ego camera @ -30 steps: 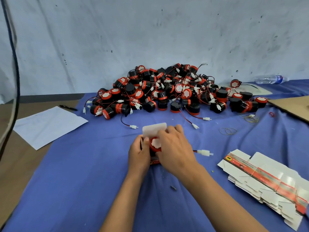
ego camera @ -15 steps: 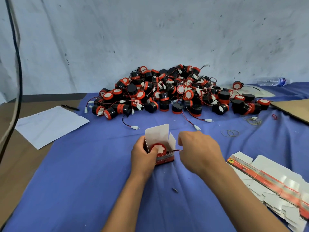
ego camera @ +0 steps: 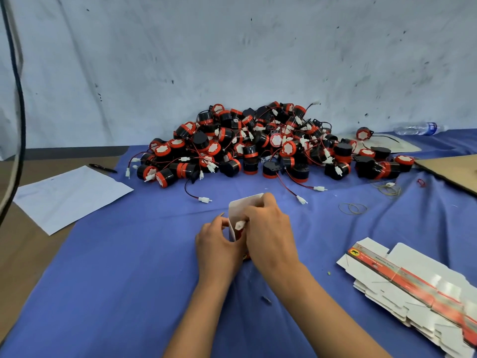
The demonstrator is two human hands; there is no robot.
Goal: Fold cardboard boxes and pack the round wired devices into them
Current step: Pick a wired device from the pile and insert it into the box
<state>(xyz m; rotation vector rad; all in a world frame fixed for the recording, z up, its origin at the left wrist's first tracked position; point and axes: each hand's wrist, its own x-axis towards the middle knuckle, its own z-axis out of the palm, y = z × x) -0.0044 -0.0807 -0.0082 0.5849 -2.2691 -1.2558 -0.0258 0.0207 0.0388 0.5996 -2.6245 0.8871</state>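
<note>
Lower right of frame: stack of flat unfolded cartons point(ego camera: 413, 288) on the blue cloth point(ego camera: 116, 280); centre: left hand point(ego camera: 216, 244) curled round the side of the small box point(ego camera: 238, 215), right hand point(ego camera: 268, 228) over its open top, fingers bent down onto the round device point(ego camera: 240, 226) inside, only a scrap of it visible, so the right hand's exact grip is unclear; white flap stands up behind; left: paper sheet point(ego camera: 69, 195), pen point(ego camera: 103, 168); upper centre: device pile point(ego camera: 271, 146) against the wall; far right: water bottle point(ego camera: 418, 128).
</note>
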